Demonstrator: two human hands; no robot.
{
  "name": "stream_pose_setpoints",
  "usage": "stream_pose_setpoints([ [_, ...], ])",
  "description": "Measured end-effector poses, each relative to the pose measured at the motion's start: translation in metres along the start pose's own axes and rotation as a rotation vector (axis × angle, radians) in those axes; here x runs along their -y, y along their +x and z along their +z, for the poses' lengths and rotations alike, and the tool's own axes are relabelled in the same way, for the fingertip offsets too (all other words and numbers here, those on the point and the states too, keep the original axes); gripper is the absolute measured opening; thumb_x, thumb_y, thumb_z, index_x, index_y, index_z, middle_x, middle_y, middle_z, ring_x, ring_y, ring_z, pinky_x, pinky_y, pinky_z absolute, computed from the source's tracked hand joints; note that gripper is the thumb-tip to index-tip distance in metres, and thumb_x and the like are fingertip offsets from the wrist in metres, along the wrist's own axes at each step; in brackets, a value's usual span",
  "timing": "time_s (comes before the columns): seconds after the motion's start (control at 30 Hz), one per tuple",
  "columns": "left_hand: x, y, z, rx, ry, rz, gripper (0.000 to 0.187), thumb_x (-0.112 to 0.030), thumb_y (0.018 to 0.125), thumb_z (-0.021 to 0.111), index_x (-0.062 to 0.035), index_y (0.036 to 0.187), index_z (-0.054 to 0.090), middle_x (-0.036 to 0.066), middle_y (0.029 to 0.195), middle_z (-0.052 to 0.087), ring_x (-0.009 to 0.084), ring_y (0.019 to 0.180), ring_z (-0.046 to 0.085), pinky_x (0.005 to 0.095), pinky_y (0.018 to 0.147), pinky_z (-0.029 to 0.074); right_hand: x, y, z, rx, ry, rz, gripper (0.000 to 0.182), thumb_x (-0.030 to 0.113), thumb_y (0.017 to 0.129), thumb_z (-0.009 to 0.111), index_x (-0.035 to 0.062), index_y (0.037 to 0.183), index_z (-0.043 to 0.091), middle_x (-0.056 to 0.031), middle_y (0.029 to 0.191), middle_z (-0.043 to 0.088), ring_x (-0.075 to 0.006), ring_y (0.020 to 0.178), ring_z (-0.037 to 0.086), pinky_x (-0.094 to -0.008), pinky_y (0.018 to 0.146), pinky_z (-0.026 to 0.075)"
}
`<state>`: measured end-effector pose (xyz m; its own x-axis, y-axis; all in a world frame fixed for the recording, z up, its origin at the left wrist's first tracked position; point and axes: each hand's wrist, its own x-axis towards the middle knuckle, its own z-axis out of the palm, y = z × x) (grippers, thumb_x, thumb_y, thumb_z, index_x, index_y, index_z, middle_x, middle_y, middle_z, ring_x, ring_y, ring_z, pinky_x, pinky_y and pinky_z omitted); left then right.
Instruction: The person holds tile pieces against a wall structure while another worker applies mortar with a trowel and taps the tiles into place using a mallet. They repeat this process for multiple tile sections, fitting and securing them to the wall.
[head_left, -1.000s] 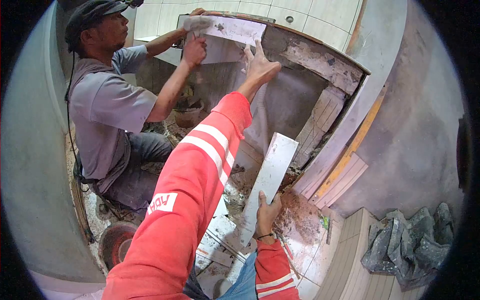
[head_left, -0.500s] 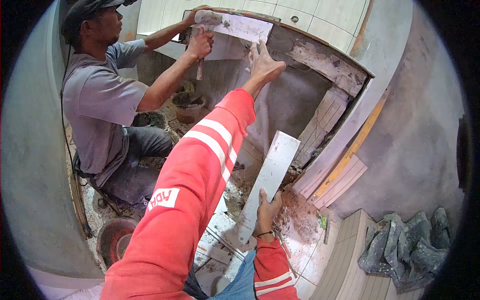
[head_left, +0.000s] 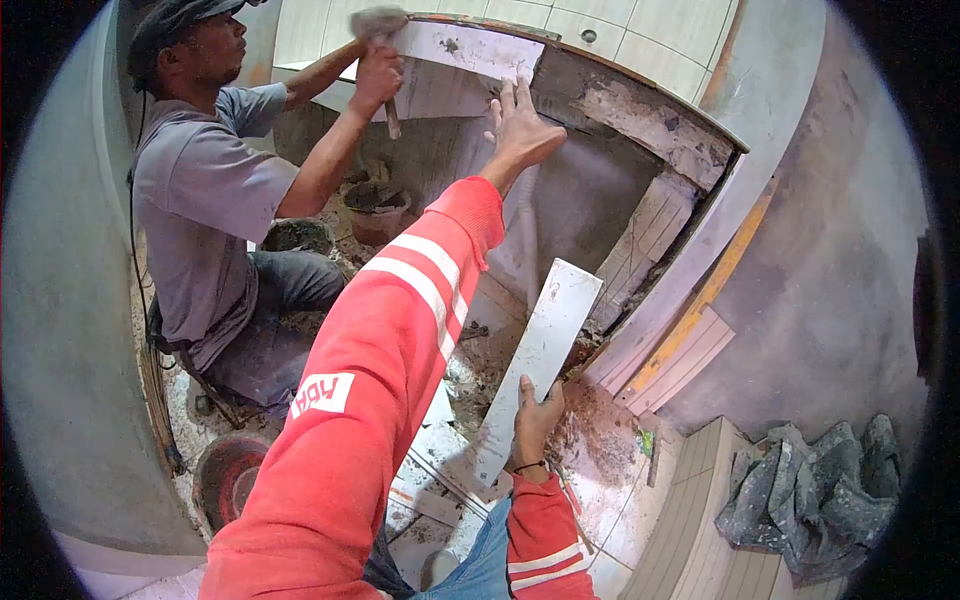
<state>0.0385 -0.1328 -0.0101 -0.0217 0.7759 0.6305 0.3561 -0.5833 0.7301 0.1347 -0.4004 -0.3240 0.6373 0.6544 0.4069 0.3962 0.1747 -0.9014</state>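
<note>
A co-worker (head_left: 215,200) crouched at ten o'clock, one hand (head_left: 375,70) clasping a mallet (head_left: 378,30) raised against the wall tile (head_left: 470,50) at twelve o'clock. The left hand (head_left: 522,125), fingers spread and holding nothing, pressed flat just below that tile's right end. The long white tile strip (head_left: 540,360) leaned tilted at centre above the rubble-strewn floor (head_left: 600,480), the right hand (head_left: 535,425) wrapped around its lower part at six o'clock.
</note>
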Motion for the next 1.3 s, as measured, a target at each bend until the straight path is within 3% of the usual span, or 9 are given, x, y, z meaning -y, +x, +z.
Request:
stream_pose_setpoints([
  [0.63,0.008,0.006,0.005,-0.008,-0.028,0.038,0.12,-0.035,0.067,0.071,-0.0139,0.166,0.007,0.017,0.172,0.007,0.0461,0.155,0.014,0.0695,0.117,0.025,-0.018,0.004,-0.001,-0.019,-0.033,-0.016,0.032,0.02,0.092,0.075,-0.0064,0.108,0.065,-0.0196,0.099,0.071,-0.0319,0.091,0.065,-0.0427,0.086,0.049],
  [1.03,0.011,0.011,0.006,-0.038,-0.014,0.094,0.117,-0.031,0.069,0.071,-0.0133,0.166,0.007,0.017,0.171,0.009,0.0451,0.155,0.017,0.0715,0.116,0.024,-0.016,0.003,0.003,-0.036,0.001,-0.014,0.028,0.017,0.092,0.074,-0.005,0.107,0.066,-0.0182,0.099,0.07,-0.029,0.091,0.065,-0.0415,0.084,0.049],
  [1.3,0.008,0.01,0.004,0.006,-0.018,0.035,0.116,-0.032,0.07,0.07,-0.0142,0.166,0.007,0.015,0.172,0.006,0.0447,0.155,0.016,0.0721,0.116,0.023,-0.016,0.003,0.001,-0.013,-0.027,-0.015,0.031,0.019,0.093,0.074,-0.0047,0.11,0.066,-0.0187,0.101,0.071,-0.03,0.092,0.065,-0.0415,0.085,0.049],
])
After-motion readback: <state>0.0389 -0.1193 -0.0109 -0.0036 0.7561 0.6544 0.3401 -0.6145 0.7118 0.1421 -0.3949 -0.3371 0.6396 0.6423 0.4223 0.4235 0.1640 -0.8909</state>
